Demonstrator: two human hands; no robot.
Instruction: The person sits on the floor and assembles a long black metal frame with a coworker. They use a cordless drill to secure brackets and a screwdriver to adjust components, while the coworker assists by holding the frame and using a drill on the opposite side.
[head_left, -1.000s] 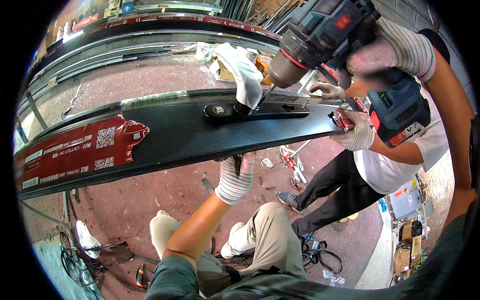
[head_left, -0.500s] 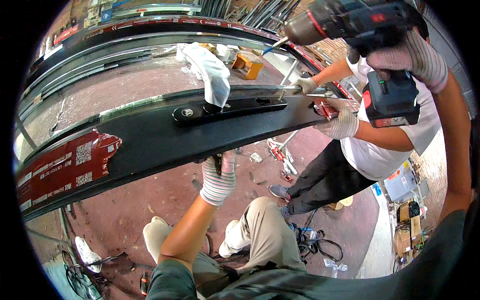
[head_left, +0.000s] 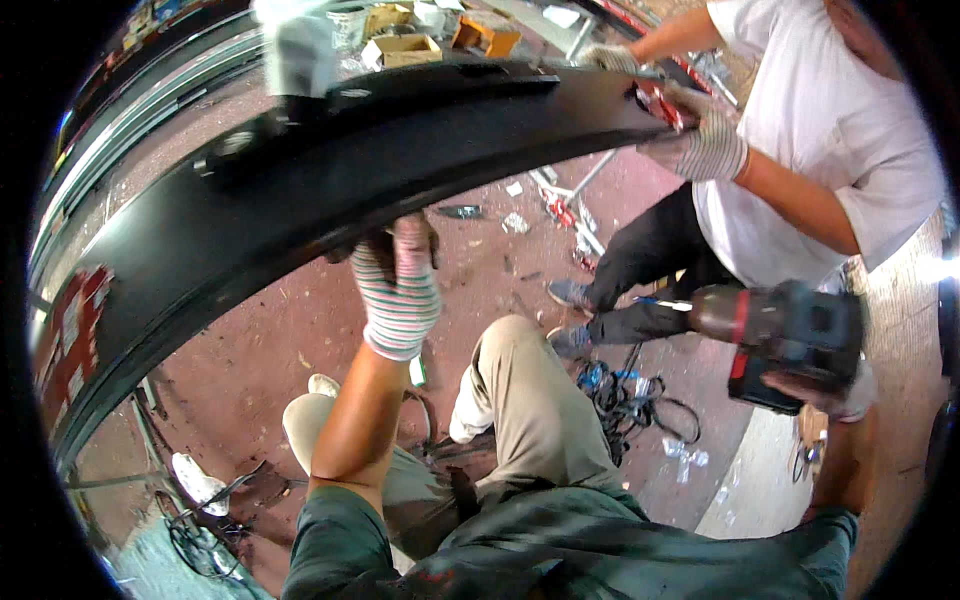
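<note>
A long black metal profile (head_left: 360,165) stretches across the upper left, with torn red film (head_left: 75,330) at its left end. On it sits a black handle plate (head_left: 440,92) whose lever (head_left: 298,50) is wrapped in white film. My left hand (head_left: 395,295), in a striped glove, is closed on the profile's near lower edge; its fingertips are partly hidden. Low at the right, my gloved right hand (head_left: 835,392) grips a cordless drill (head_left: 770,325), its bit pointing left, away from the profile. A co-worker's gloved hands hold the profile's right end.
The co-worker (head_left: 800,150) in a white shirt stands at the right. Tangled black cables (head_left: 640,400) lie on the red floor beside my knee. An open cardboard box (head_left: 400,50) and an orange box (head_left: 487,35) stand beyond the profile, near stacked metal bars (head_left: 150,115).
My right hand has brought the drill down from the upper right to the lower right. The profile and handle appear higher and closer in view. My left hand keeps its grip.
</note>
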